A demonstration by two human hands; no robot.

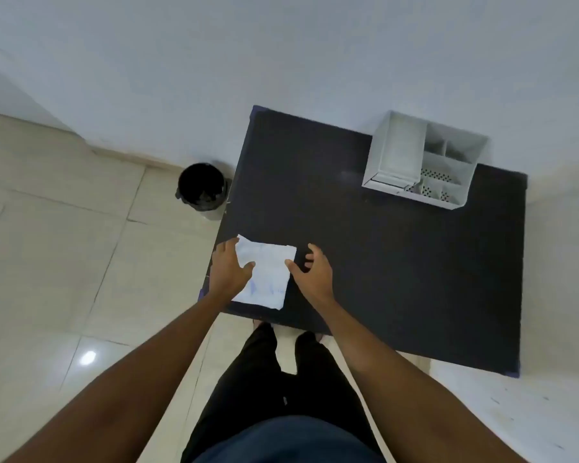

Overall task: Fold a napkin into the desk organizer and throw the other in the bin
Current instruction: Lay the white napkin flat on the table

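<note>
Head view: left hand [228, 269] and right hand [311, 269], fingers spread, touch one napkin [268, 272]; one organizer [422, 160], one bin [202, 188].

Dark table [398, 262] — tiled floor [47, 262]

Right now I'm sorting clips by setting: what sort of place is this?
Probably a bare office or study corner: a dark table against a plain wall, a desk organizer on it, a bin on the tiled floor.

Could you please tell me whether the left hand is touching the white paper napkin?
Touching: in the head view the left hand lies on the white paper napkin's left edge, thumb pressed onto it.
</note>
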